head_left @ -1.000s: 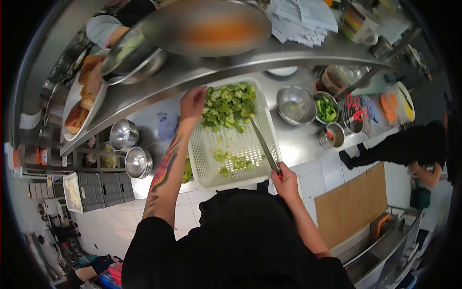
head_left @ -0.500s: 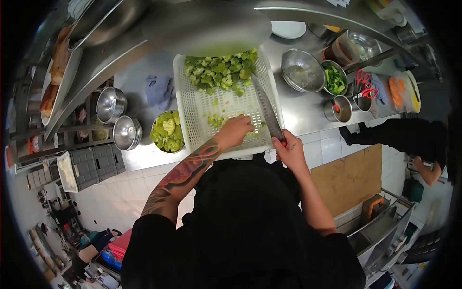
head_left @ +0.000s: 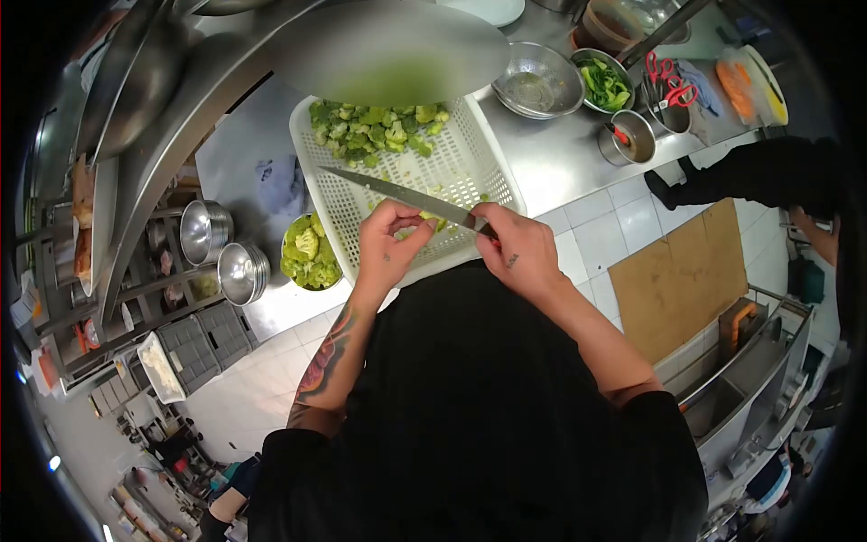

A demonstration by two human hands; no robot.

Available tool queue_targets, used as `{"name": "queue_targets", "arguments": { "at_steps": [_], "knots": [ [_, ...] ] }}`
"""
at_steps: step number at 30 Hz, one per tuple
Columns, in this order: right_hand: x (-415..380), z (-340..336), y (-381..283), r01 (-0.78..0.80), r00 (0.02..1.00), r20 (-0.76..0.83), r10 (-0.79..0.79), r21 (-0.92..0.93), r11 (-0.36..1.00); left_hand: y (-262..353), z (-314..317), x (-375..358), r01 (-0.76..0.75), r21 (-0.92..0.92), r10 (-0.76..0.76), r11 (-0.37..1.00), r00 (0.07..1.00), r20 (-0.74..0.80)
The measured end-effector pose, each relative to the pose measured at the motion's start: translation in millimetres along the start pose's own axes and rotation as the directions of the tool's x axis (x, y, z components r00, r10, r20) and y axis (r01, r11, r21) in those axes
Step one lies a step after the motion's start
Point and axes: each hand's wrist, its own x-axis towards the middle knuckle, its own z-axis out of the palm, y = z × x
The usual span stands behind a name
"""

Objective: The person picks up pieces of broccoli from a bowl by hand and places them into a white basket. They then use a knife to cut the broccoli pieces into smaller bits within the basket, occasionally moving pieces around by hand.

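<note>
My right hand [head_left: 519, 248] is closed around the handle of a long kitchen knife [head_left: 406, 196], its blade pointing left across a white perforated basket [head_left: 495, 154]. Beside the blade, my left hand [head_left: 390, 242] is closed in a pinch, with a small green piece of broccoli [head_left: 429, 219] at its fingertips. Cut broccoli florets [head_left: 384, 131] are heaped at the basket's far end, and small bits lie scattered on its floor. A bowl of yellow-green florets [head_left: 310, 253] stands left of the basket. A blurred shape at the top hides the basket's far edge.
Stacked steel bowls [head_left: 242, 273] and a blue cloth [head_left: 282, 185] lie to the left. On the right stand a steel colander [head_left: 540, 83], a bowl of leafy greens [head_left: 603, 83], a small pot [head_left: 627, 137] and red-handled scissors [head_left: 673, 90]. Another person's dark-clothed leg [head_left: 759, 181] shows at far right.
The knife has swung from pointing away along the basket's right side to lying across it leftward. My left hand has risen from the basket floor and drawn back beside the blade. The view has shifted.
</note>
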Motion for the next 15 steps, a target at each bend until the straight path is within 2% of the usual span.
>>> {"name": "queue_targets", "arguments": {
  "at_steps": [2, 4, 15],
  "knots": [
    [2, -1, -9, 0.037, 0.999, -0.012, -0.037, -0.002, 0.999, 9, 5, -2, -0.058, 0.014, 0.058, 0.998, 0.998, -0.022],
    [5, 0, -15, 0.077, 0.997, -0.017, -0.077, -0.020, 0.997, 18, 7, -2, -0.137, 0.162, 0.143, 0.977, 0.990, -0.022],
    [8, 12, -12, 0.086, 0.996, 0.028, -0.086, -0.007, 0.996, 13, 4, -11, -0.098, 0.222, 0.114, 0.970, 0.992, -0.059]
  ]
}}
